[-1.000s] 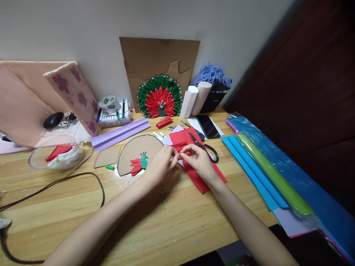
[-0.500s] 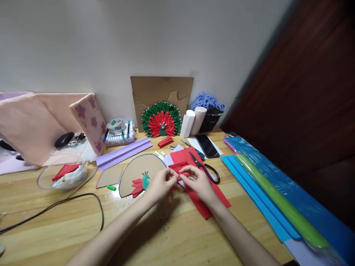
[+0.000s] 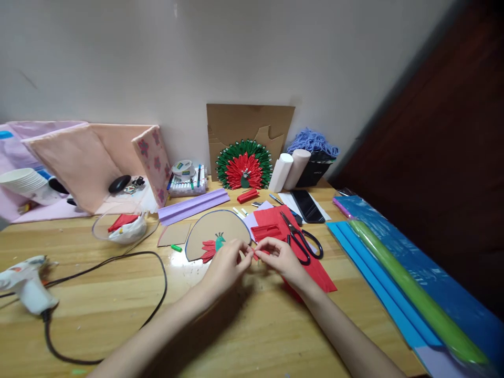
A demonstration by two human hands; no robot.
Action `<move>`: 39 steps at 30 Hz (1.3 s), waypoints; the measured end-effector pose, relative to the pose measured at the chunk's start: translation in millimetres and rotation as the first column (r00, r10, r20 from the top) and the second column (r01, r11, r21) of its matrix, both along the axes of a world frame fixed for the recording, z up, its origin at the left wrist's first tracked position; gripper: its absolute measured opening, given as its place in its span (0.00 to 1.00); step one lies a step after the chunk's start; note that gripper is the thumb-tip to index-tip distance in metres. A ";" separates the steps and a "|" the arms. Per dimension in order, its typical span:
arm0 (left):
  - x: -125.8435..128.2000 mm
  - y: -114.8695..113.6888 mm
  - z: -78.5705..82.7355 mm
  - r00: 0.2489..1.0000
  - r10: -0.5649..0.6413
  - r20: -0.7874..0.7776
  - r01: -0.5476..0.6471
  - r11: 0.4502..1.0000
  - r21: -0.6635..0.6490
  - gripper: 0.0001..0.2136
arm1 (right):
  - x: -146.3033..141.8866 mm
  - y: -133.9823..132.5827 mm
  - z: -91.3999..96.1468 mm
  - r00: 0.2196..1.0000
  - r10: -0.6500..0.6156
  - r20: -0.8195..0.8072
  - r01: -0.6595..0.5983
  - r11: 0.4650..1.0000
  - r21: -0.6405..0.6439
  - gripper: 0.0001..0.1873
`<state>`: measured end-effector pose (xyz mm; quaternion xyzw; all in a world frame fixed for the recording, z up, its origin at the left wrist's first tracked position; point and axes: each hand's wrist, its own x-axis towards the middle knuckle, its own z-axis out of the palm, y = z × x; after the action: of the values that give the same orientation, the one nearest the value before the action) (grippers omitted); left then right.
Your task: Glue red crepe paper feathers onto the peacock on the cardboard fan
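Note:
Above the near middle of the table, my left hand (image 3: 231, 261) and my right hand (image 3: 281, 258) meet at their fingertips. Between them they pinch a small piece of red crepe paper (image 3: 260, 255), partly hidden by the fingers. Just beyond my right hand lie a red crepe sheet (image 3: 321, 273) and black-handled scissors (image 3: 301, 236) resting on it. A folded red strip (image 3: 268, 231) is at the sheet's left. Left of my hands, a rounded cardboard piece (image 3: 205, 228) bears a green paper bird head (image 3: 219, 241) and red petals (image 3: 208, 252); my left hand covers its lower right part.
A glue gun (image 3: 29, 286) with a black cable (image 3: 165, 283) occupies the left. Behind it stands a clear bowl (image 3: 103, 231). A green-and-red peacock (image 3: 244, 168) leans on cardboard (image 3: 252, 118) at the wall. Blue sheets and a green roll (image 3: 413, 289) line the right edge.
The view has swung left, bringing the glue gun and paper cups into sight. Both hands still pinch the red paper, now a little nearer than the folded red strip.

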<state>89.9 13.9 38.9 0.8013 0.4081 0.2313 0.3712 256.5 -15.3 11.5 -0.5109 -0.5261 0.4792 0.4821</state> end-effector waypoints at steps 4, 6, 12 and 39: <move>-40.8 -0.8 -3.6 0.992 0.121 -0.028 -0.120 0.991 0.053 0.10 | -14.1 2.8 -3.1 0.999 0.018 0.030 -0.017 0.999 -0.032 0.11; -65.4 4.0 -7.6 0.970 0.239 -0.045 -0.233 0.967 0.102 0.11 | -19.9 8.3 -5.4 0.999 0.026 0.043 -0.023 0.998 -0.055 0.11; -111.3 18.4 -26.5 0.895 0.438 -0.087 -0.421 0.893 0.161 0.13 | -36.9 33.5 -15.0 0.993 -0.005 0.118 0.021 0.991 -0.133 0.10; -114.8 16.0 -52.9 0.900 0.418 -0.122 -0.357 0.869 0.342 0.12 | -71.0 51.6 -10.3 0.923 0.023 0.384 0.089 0.958 -0.273 0.05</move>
<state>-25.0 29.8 -14.0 0.7695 0.5533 0.2843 0.1449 185.6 36.4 1.2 -0.6676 -0.5267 0.4326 0.2995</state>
